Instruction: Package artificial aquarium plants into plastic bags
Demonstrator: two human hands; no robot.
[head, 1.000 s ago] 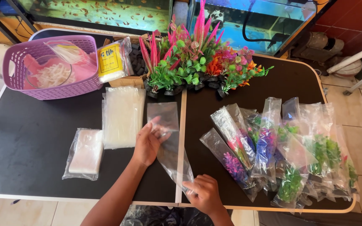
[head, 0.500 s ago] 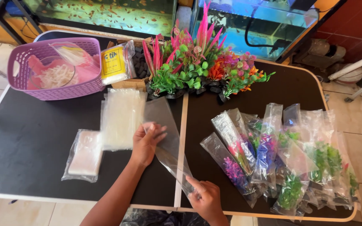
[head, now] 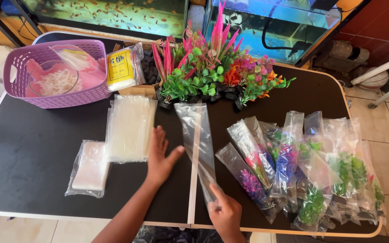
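Note:
My right hand pinches the near end of an empty clear plastic bag that stretches up the black table toward the plastic aquarium plants. My left hand lies flat on the table with fingers spread, its thumb touching the bag's left edge. Just left of that hand is a stack of clear bags.
Several bagged plastic plants lie in a pile on the right half of the table. A purple basket with packets stands at the back left, a yellow packet beside it. A flat white packet lies front left. Fish tanks stand behind.
The clear bag has been pulled out straighter toward the plants. My left hand slid off the bag and now rests flat beside it. My right hand keeps its hold on the near end.

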